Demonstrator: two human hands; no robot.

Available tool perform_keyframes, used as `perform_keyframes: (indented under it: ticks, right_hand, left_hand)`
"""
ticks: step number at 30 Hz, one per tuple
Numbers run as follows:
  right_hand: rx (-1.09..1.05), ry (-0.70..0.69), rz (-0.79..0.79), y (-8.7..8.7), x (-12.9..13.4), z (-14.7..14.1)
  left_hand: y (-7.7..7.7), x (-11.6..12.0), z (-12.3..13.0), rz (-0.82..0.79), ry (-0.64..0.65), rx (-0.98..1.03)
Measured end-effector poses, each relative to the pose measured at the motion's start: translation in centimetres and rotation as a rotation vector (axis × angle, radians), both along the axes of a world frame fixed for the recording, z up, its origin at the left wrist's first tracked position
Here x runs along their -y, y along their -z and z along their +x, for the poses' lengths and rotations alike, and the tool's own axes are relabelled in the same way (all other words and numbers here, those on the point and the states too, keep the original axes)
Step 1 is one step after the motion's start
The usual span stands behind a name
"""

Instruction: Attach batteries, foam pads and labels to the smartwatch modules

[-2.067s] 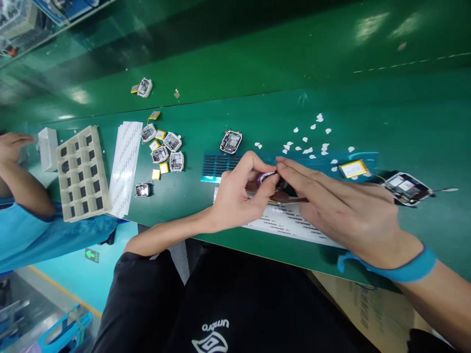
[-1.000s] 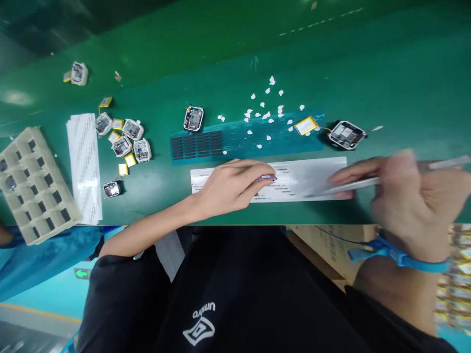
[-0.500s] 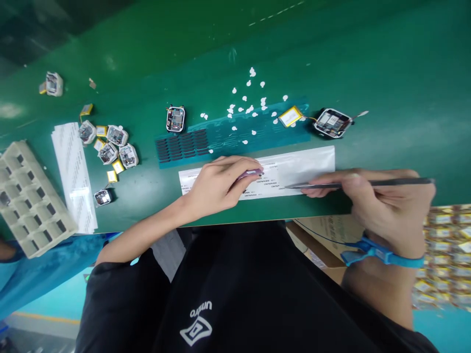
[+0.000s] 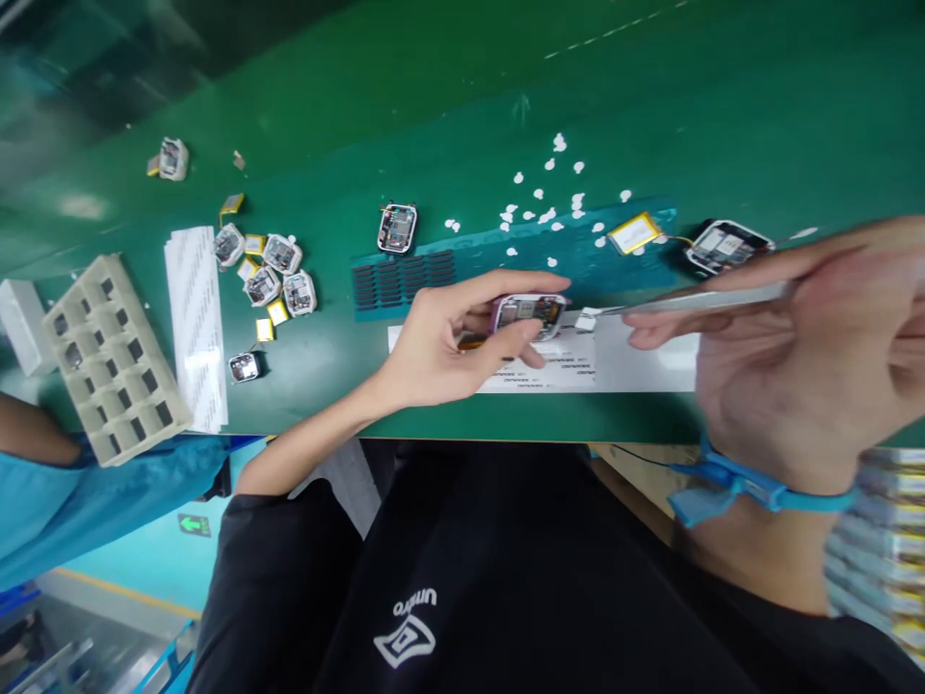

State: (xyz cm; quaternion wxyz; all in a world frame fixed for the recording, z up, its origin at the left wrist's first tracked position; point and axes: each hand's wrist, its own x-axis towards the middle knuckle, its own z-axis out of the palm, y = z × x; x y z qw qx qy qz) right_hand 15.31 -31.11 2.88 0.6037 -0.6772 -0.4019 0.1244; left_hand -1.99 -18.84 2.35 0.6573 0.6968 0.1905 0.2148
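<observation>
My left hand (image 4: pixel 440 337) holds a purple-edged smartwatch case (image 4: pixel 531 313), its open side and circuit board facing up, between thumb and fingers. In my right hand (image 4: pixel 802 366) are metal tweezers (image 4: pixel 708 301), pointing left. At their tip is a small white piece (image 4: pixel 587 319), just right of the case. Both hands are over a printed white sheet (image 4: pixel 643 361) near the table's front edge. Behind my right fingers, partly covered, lies another open smartwatch case (image 4: pixel 726 246), wired to a yellow-edged battery (image 4: pixel 634 233).
Small white stickers (image 4: pixel 547 216) lie scattered behind the hands. A teal strip (image 4: pixel 462 255) carries rows of black pieces. Several opened cases (image 4: pixel 281 253) with batteries, white sheets (image 4: pixel 198 347) and a beige tray (image 4: pixel 119 361) are to the left, beside a co-worker's arm (image 4: pixel 36 434).
My left hand has turned the smartwatch case so its open inside shows. The tweezers have lifted from the sheet toward the case, a white piece now at their tip. The camera view has shifted left.
</observation>
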Motion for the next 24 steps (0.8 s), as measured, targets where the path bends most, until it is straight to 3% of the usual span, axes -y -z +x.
perform_keyframes:
  ticks: [4, 12, 24]
  right_hand:
    - [-0.232, -0.039, 0.088, -0.5, -1.3, -1.3]
    - [-0.206, -0.083, 0.054, -0.2, -1.3, -1.3]
    - [-0.13, -0.115, 0.047, -0.2, -1.5, -1.2]
  left_hand:
    - [-0.7, 0.1, -0.1, -0.172, 0.129, 0.028]
    - [-0.9, 0.5, 0.0, -0.246, 0.139, 0.025]
    - [-1.4, 0.5, -0.2, -0.225, 0.112, 0.003]
